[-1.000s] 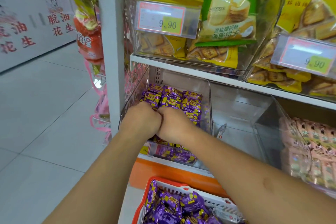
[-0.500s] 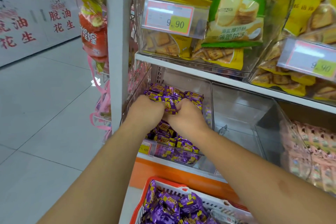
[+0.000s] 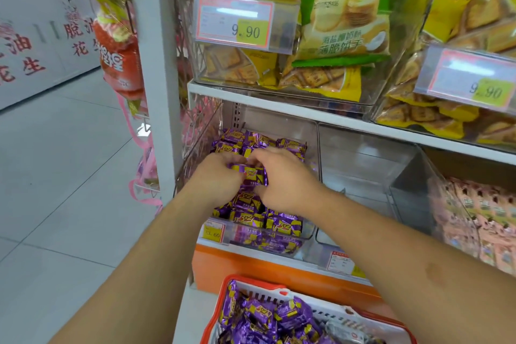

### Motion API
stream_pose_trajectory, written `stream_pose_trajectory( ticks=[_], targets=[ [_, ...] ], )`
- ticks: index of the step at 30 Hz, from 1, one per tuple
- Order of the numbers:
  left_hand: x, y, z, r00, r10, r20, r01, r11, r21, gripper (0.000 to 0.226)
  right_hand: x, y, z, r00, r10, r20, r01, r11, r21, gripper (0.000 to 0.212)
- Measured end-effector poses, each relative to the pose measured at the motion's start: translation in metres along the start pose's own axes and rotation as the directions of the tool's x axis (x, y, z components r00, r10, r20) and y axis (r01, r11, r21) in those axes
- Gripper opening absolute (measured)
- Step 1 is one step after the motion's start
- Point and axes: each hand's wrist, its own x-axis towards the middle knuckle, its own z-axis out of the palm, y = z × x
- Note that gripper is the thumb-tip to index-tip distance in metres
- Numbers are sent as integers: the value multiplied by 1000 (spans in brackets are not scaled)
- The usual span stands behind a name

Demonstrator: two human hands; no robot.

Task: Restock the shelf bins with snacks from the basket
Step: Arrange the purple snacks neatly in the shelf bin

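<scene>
The shelf unit (image 3: 279, 98) fills the right of the view, with clear bins of yellow and green biscuit bags (image 3: 343, 14) on the upper level. On the lower level, the leftmost clear bin (image 3: 311, 153) holds a heap of purple-wrapped snacks (image 3: 282, 225); the bin just beside it on the right (image 3: 363, 165) looks bare inside. Below, at the bottom edge, an orange-rimmed basket (image 3: 223, 290) holds more of the same purple packets (image 3: 268, 315).

Both hands are inside the purple bin, above the heap. The left hand (image 3: 216, 179) and the right hand (image 3: 284, 179) are close together, fingers curled on a small clutch of purple packets (image 3: 251, 174) held between them.

The step in hand appears to be setting this handful onto the pile. Next, the fingers likely need to let go without toppling packets over the low front lip, then reach down to the basket for another handful.
</scene>
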Motion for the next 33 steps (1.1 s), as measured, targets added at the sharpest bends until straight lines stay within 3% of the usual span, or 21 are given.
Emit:
stream_pose_trajectory(
  ticks=[4, 7, 9, 14, 18, 26, 30, 33],
  targets=[
    [7, -5, 5, 994, 29, -103, -18, 994, 104, 43, 9, -2, 5, 996, 80, -47, -86, 987, -138, 30],
    [7, -6, 13, 997, 77, -20, -70, 965, 254, 42, 12, -2, 5, 993, 116, -18, -117, 960, -253, 22],
    [4, -4, 18, 995, 96, 32, -101, 938, 332, 34, 11, -1, 6, 991, 133, -10, -131, 954, -271, 26],
    [7, -13, 25, 993, 112, 38, -117, 864, 490, 37, 14, 7, 16, 994, 104, -32, -109, 975, -196, 65],
    [8, -20, 29, 992, 126, 0, -104, 815, 570, 17, 24, 13, 23, 988, 98, 122, -65, 965, -253, 77],
    [7, -20, 40, 964, 191, -184, -40, 791, 610, 19, 41, 19, 23, 954, 178, 242, -130, 971, -201, 75],
    [8, -14, 41, 977, 150, -152, -21, 777, 629, 27, 33, 23, 16, 954, 229, 194, -205, 969, -136, 79],
    [10, -12, 41, 983, 153, -99, -50, 748, 662, 34, 29, 25, 16, 927, 281, 246, -241, 954, -180, 77]
  ],
)
